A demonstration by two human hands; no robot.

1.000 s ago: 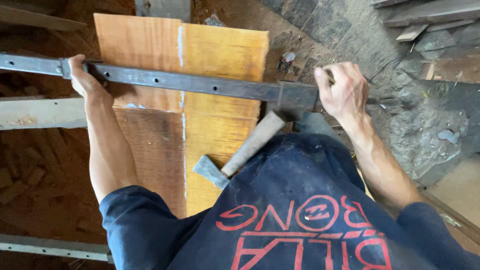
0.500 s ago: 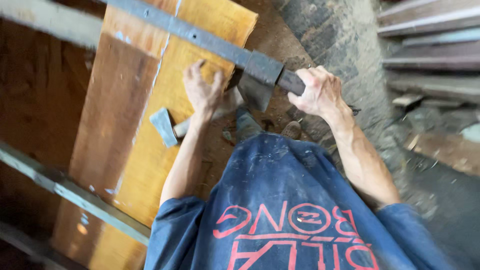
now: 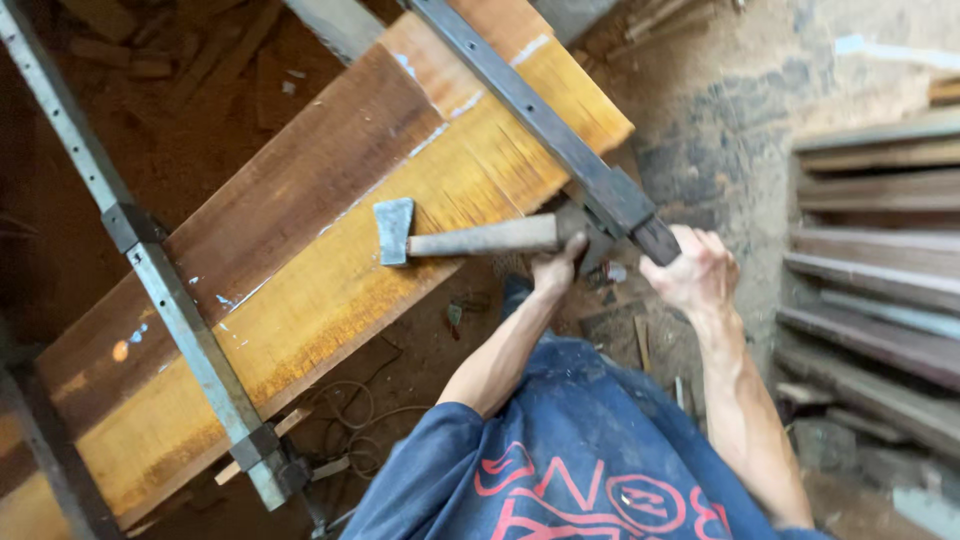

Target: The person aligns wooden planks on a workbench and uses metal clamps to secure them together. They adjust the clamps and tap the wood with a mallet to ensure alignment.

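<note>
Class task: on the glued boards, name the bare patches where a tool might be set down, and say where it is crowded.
Free: the boards between the lower bar clamp and the hatchet head; also the strip between the hatchet and the upper bar clamp. Crowded: the boards' edge at the upper clamp's end, where the left hand holds the hatchet handle and the right hand grips the clamp.

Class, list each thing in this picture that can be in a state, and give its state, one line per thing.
hatchet: lying flat on the boards, handle end held by the left hand.
upper bar clamp: laid across the boards, its end gripped by the right hand.
lower bar clamp: laid across the boards, untouched.
boards: two side by side, edges together, raised off the floor.
stacked planks: lying flat, untouched.
</note>
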